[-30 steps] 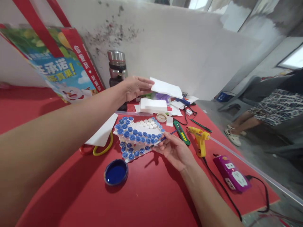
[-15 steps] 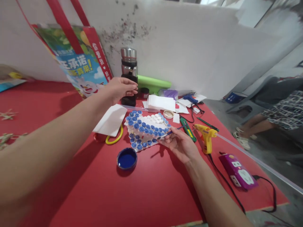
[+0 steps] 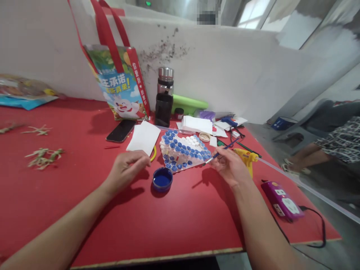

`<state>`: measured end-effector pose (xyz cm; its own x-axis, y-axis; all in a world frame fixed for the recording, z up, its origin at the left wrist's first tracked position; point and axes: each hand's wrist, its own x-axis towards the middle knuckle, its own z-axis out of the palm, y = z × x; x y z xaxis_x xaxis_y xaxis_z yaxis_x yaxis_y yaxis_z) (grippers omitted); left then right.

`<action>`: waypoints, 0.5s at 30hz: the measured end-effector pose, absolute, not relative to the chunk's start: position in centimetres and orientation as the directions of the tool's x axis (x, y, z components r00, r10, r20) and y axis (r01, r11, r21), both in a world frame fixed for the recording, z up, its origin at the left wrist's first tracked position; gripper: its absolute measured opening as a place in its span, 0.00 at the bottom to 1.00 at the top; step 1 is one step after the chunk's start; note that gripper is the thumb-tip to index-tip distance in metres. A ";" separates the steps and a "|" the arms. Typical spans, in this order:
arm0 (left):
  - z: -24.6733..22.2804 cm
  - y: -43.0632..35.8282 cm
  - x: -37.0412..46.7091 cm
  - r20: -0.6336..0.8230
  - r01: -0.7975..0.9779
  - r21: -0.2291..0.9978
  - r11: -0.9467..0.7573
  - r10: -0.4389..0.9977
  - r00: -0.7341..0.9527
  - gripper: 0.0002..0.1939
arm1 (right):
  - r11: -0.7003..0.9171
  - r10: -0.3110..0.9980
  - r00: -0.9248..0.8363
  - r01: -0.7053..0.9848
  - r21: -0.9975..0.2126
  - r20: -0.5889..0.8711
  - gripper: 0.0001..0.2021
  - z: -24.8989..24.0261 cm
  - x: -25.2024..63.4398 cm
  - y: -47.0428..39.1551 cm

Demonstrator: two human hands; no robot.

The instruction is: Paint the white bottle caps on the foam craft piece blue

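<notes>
My right hand point(image 3: 229, 165) is closed around a thin paintbrush point(image 3: 216, 154) with a dark blue handle, its tip pointing down and left beside the craft piece. That white piece point(image 3: 182, 150) is covered with blue rosette-like knobs, with a patch of white ones at its far side. A small round pot of blue paint point(image 3: 162, 180) stands in front of it. Left of the pot, low over the red table, my left hand point(image 3: 128, 168) has its fingers curled together, and nothing shows in them. White paper point(image 3: 144, 137) lies just beyond that hand.
At the back stand a printed bag point(image 3: 123, 86) and a flask point(image 3: 164, 97). A phone point(image 3: 120, 131) lies near the bag. On the right are a yellow glue gun point(image 3: 247, 159) and a purple power strip point(image 3: 282, 200). Straw figures point(image 3: 45, 157) lie left. A person sits at far right.
My left hand has come down from in front of the flask to beside the paint pot. My right hand still holds the paintbrush near the craft piece. The view has shifted left.
</notes>
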<state>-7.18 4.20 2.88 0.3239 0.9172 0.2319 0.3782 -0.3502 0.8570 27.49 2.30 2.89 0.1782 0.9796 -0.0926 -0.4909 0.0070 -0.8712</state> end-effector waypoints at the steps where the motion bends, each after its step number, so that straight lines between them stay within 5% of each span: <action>1: 2.5 4.2 -7.2 0.241 0.358 0.852 -0.381 0.894 0.378 0.17 | 0.059 0.971 0.230 -0.484 -0.873 -0.062 0.12 3.1 27.3 2.3; 3: 2.0 4.3 -7.3 0.273 0.309 0.849 -0.429 0.856 0.440 0.14 | 0.142 0.956 0.293 -0.458 -0.878 0.001 0.11 3.9 26.8 2.2; 8: 1.5 4.4 -7.4 0.236 0.298 0.844 -0.446 0.808 0.540 0.31 | 0.202 0.974 0.173 -0.360 -0.911 0.148 0.09 7.8 24.0 2.3; 15: 0.6 3.8 -7.1 0.175 0.370 0.794 -0.483 0.763 0.623 0.41 | 0.219 0.975 0.048 -0.354 -0.909 0.216 0.11 9.1 20.0 2.3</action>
